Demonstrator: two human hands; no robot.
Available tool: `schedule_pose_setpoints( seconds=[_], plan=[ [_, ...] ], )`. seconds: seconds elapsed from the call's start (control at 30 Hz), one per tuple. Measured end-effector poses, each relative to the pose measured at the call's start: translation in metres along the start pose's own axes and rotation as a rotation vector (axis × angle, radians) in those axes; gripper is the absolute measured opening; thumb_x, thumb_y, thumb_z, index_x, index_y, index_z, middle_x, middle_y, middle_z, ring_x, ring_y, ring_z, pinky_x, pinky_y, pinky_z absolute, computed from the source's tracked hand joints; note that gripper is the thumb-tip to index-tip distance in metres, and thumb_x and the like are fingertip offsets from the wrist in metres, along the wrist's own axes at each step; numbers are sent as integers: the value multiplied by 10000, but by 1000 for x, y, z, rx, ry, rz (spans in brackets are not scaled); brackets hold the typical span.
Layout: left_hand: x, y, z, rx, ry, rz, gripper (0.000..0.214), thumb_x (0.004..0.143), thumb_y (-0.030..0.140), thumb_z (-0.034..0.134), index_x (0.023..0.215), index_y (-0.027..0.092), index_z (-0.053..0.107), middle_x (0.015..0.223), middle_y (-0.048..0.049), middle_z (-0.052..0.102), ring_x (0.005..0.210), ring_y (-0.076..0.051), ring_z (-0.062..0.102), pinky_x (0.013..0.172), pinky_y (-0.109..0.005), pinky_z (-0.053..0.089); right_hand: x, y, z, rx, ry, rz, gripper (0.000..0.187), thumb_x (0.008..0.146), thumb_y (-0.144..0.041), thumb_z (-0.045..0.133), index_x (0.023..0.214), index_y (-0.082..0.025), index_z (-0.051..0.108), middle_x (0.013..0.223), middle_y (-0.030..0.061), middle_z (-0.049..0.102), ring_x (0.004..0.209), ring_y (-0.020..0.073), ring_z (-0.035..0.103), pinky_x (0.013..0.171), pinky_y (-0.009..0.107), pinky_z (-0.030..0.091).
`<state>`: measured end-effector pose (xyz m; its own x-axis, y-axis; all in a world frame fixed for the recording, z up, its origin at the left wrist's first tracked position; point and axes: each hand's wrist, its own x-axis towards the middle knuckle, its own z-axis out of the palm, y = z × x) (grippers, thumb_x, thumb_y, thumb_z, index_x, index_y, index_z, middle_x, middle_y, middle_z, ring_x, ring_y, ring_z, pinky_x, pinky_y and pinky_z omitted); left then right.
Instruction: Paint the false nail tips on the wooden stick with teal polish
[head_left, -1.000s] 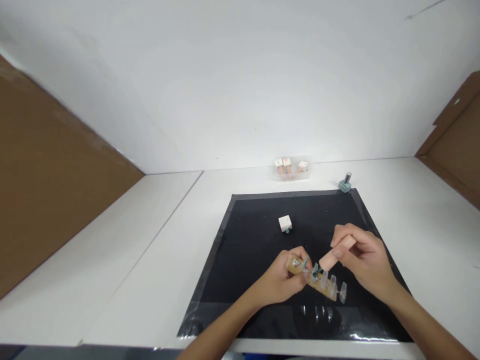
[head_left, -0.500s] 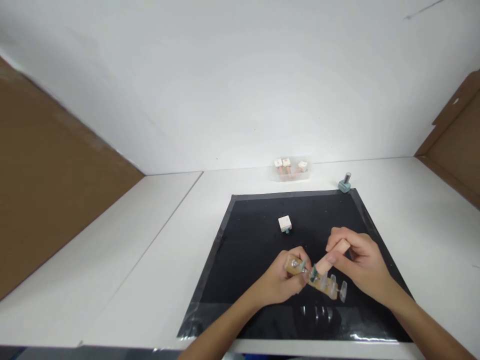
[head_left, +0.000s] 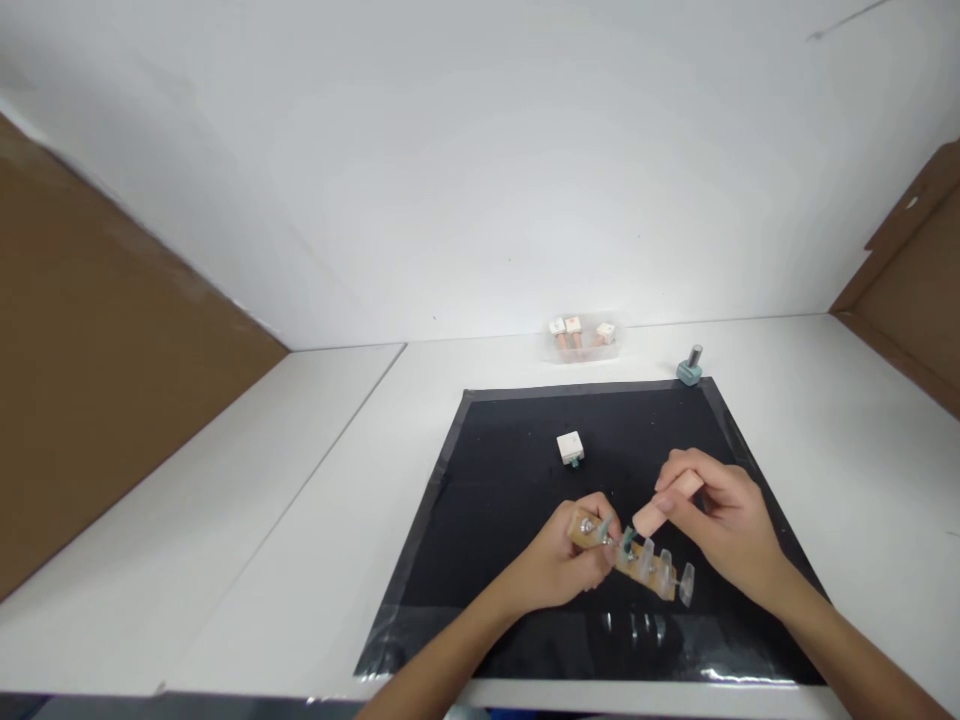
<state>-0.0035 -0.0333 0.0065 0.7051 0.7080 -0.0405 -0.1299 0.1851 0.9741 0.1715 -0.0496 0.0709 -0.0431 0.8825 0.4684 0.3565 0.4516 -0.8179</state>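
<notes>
My left hand (head_left: 559, 562) is closed round the left end of a small wooden bar (head_left: 637, 563) that carries several clear nail tips, some painted teal, held just above the black mat (head_left: 495, 500). My right hand (head_left: 724, 525) pinches a pink cap with a brush (head_left: 660, 508), its lower end touching a tip near the bar's left end. A white-capped bottle (head_left: 571, 448) lies on the mat behind my hands.
A teal bottle with a grey cap (head_left: 689, 367) stands at the mat's far right corner. A clear tray of small bottles (head_left: 581, 338) sits by the white back wall. Brown cardboard panels (head_left: 90, 360) flank the white table on both sides.
My right hand dipped left toward the bar with the pink brush cap, then drew slightly up and right. The left hand and bar stayed nearly still.
</notes>
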Motion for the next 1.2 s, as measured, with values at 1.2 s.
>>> schedule_pose_setpoints(
  seconds=[1.2],
  plan=[
    [6,8,1,-487,28,26,335,697,352,683,683,192,389,419,115,380,296,-20,320,312,-120,274,1,3,-7,15,-206,-47,150,869,-213,533,744,-217,615,698,22,612,609,154,572,536,267,461]
  ],
)
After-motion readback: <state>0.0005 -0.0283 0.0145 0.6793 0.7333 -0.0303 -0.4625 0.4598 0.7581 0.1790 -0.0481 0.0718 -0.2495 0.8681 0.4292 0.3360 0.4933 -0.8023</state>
